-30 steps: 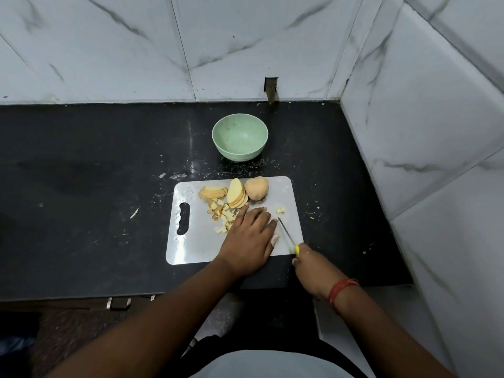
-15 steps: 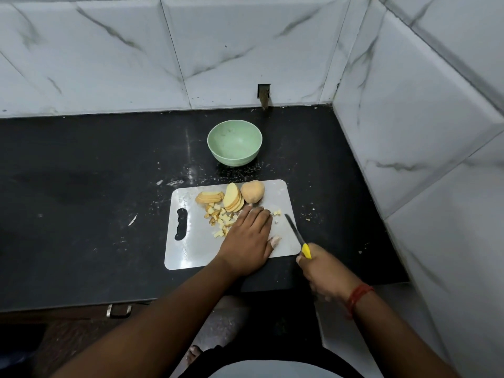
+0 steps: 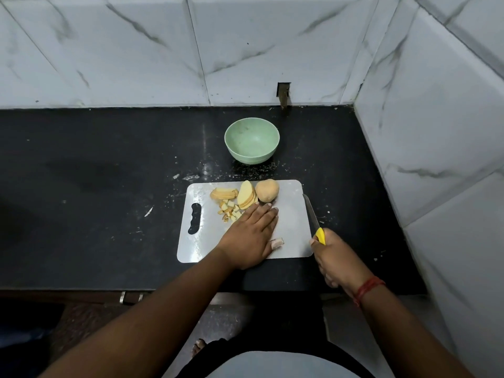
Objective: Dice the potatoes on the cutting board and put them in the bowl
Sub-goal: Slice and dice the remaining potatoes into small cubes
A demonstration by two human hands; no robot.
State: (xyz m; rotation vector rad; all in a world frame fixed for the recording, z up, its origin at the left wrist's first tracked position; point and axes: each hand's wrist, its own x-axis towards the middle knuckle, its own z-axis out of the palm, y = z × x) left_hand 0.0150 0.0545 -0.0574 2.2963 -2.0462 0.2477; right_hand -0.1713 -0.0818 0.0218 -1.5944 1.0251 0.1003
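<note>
A white cutting board lies on the black counter. At its far edge sit a potato end piece, leaning slices and a flat stack of slices. Small dice lie below them. My left hand rests flat on the board, fingers together, touching the dice and slices; whatever lies under the palm is hidden. My right hand grips a yellow-handled knife, whose blade lies along the board's right edge. The green bowl stands empty behind the board.
White marble tile walls rise behind the counter and close on the right. Potato crumbs and white specks are scattered on the black counter around the board and bowl. The counter's front edge runs just below the board.
My right hand has drawn the knife away from beside my left hand to the board's right edge. My left hand has flattened and slid slightly up toward the slices.
</note>
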